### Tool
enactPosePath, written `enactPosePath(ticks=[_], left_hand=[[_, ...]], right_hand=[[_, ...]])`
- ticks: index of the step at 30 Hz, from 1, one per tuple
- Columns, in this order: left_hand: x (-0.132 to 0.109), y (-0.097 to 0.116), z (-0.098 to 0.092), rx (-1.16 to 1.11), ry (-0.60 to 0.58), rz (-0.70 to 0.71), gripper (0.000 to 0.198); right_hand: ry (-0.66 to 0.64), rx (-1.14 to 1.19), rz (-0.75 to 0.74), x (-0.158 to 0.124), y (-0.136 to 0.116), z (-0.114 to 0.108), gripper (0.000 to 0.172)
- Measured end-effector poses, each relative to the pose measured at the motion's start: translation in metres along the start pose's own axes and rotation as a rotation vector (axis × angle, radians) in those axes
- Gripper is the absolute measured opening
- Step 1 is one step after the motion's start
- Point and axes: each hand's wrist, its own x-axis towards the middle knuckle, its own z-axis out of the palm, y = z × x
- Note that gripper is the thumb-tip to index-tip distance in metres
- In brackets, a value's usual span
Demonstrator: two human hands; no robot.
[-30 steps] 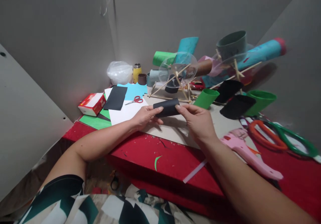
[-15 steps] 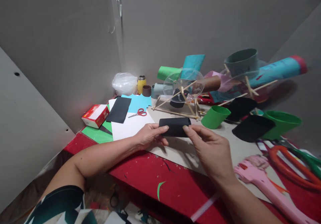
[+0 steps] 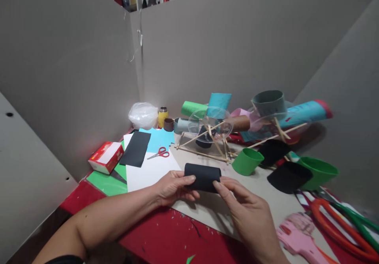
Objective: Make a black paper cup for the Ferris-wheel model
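A rolled piece of black paper point(image 3: 203, 176) is held between both hands just above a grey cardboard sheet point(image 3: 254, 185) on the red table point(image 3: 166, 240). My left hand point(image 3: 173, 188) pinches the roll's left end with thumb on top. My right hand point(image 3: 247, 212) grips its right end with thumb and fingertips. Behind the roll stands a frame of wooden sticks point(image 3: 207, 145) carrying a clear plastic disc point(image 3: 211, 124).
Green point(image 3: 247, 161) and black point(image 3: 288, 177) paper cups lie to the right, with orange and green scissors point(image 3: 343, 224) and a pink glue gun point(image 3: 299, 238). On the left lie paper sheets, small red scissors point(image 3: 160, 152) and a red box point(image 3: 107, 157). Grey walls enclose the table.
The view has tilted upward, so hands and table sit lower in the frame. Both hands still hold the black roll, which now looks more tightly curled.
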Motion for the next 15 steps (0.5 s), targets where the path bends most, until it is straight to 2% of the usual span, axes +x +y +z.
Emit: enactPosePath(ticks=[9,15], left_hand=[[0.0024,-0.0010,-0.0067,-0.002,-0.042,-0.065,0.045],[0.0035,0.0033,-0.0056,-0.001,0.021,-0.053,0.039]], right_hand=[[-0.043,-0.001,-0.065,0.0041,-0.0020,0.0038,0.020],[-0.045,-0.025,-0.099,0.0071,-0.0070,0.0051,0.021]])
